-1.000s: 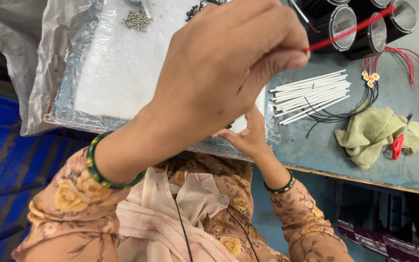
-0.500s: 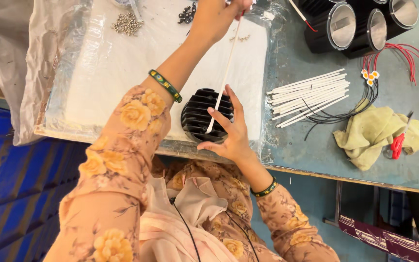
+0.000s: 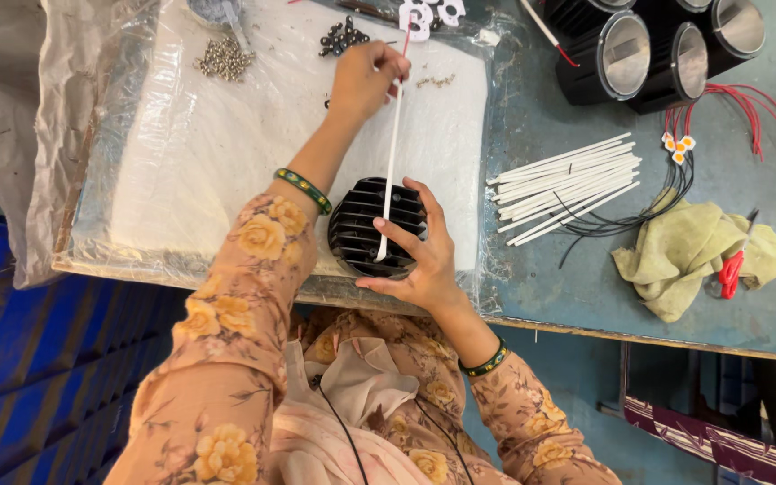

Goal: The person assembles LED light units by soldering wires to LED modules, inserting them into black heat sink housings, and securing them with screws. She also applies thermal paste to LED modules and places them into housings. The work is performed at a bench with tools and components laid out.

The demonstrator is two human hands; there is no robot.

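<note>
left hand (image 3: 365, 83): raised over the white pad, fingers pinched tight round the upper end of the white sleeve, red wire tip poking out above the fist.
right hand (image 3: 424, 260): wrapped part way round the black finned housing at the near edge of the pad, thumb and fingers spread on its ribs, palm behind it; firm hold.
white sleeve (image 3: 392, 157): thin, smooth, straight tube, matte white, ran from the left hand down onto the housing, lower end resting on the fins by the right thumb.
black finned housing (image 3: 372, 224): round, ribbed, matte black, parallel slats across the top; sat on the pad's near edge, just left of the right palm.
white pad (image 3: 226, 153): soft-looking white sheet under wrinkled clear plastic film, glossy creases.
small metal parts (image 3: 224, 59): heap of tiny shiny bits at the far left of the pad; a darker heap nearer the middle.
sleeve bundle (image 3: 563, 184): loose fan of same white tubes on the blue-grey table (image 3: 586, 287), right of the pad.
black lamp bodies (image 3: 648, 54): cylinders with shiny reflector cups, far right.
red wires (image 3: 747, 108): thin, looped beside the cylinders.
cloth (image 3: 693, 251): crumpled yellow-green rag, red-handled tool on it.
</note>
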